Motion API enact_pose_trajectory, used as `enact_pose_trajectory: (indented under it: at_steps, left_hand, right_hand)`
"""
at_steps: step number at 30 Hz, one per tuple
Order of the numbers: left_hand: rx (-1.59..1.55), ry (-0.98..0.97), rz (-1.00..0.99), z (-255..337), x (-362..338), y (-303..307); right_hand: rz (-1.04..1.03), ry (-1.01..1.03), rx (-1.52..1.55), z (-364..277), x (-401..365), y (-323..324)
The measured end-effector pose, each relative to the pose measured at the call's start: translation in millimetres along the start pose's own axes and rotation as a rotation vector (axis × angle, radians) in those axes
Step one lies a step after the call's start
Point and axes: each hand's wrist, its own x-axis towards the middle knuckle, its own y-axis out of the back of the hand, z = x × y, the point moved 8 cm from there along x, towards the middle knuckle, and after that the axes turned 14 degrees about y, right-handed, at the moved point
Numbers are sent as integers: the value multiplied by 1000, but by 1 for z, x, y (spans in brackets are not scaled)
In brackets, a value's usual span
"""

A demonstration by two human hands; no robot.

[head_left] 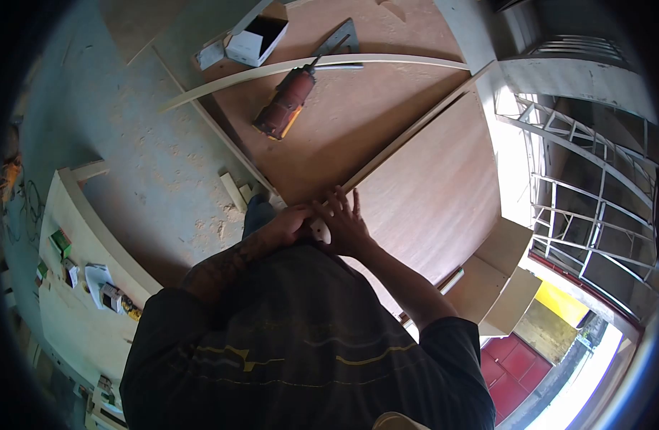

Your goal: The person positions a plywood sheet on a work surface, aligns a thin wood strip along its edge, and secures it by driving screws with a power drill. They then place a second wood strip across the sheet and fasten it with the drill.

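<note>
left grip (293,222) curled at frame centre; could not tell if clamped on small pale piece (320,230) there. right grip (349,228) beside it, fingers spread apart. held both close to body (293,287), likely for steadiness. drill (290,100) lay on brown panel (344,122), upper centre, presumably for easy reach.

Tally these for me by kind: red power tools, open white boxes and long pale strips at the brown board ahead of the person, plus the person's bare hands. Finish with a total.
Red power tool: 1
Open white box: 1
Long pale strip: 1
Bare hands (left hand, right hand): 2
Total: 5
</note>
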Motion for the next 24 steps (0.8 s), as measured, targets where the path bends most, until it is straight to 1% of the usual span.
enact_pose_trajectory:
  at_steps: [1,3,4,6,7,9,10,12,13,14,15,16,17,18,19,21,23,24]
  left_hand:
    - [6,-13,-24,9,-2,1]
    - [921,-486,77,43,-23,-16]
    - [925,-498,67,47,-25,-19]
    - [968,-448,80,48,-22,-19]
    - [970,-459,81,52,-21,-18]
    - [1009,-464,12,51,-18,-20]
    - [1010,-468,12,49,-19,-20]
    - [1072,-488,84,45,-20,-19]
    - [1074,-494,84,43,-18,-25]
    - [313,-145,-68,20,4,-13]
    - [-449,207,-209,-9,15,-15]
    - [-446,205,-212,-13,18,-14]
    - [-466,247,-208,-17,19,-13]
    - [-485,287,-203,-20,20,-12]
    - [-481,282,-207,-19,21,-13]
    - [-433,284,-188,-19,21,-14]
    - [-431,281,-188,-20,20,-14]
    - [-433,281,-185,-20,19,-14]
  right_hand:
    - [21,18,-27,1,1,-4]
    - [-15,11,-26,5,1,-7]
    - [-51,23,-6,5,1,-10]
    - [-52,23,-35,3,4,-3]
    - [-54,32,-53,2,5,1]
    - [-79,26,-55,3,7,1]
    - [-103,16,-44,4,7,-1]
    - [-123,5,-38,4,7,3]
    - [-148,12,-32,4,7,4]
    - [-172,19,-26,4,7,6]
    - [-170,16,-31,9,6,7]
    - [-77,16,51,16,5,15]
    - [15,17,133,24,3,23]
    - [44,1,71,38,1,34]
    - [83,-29,31,55,0,47]
    - [81,-114,-85,96,-6,65]
    - [39,-159,-106,128,-10,76]
    - [77,-190,-128,137,-13,84]
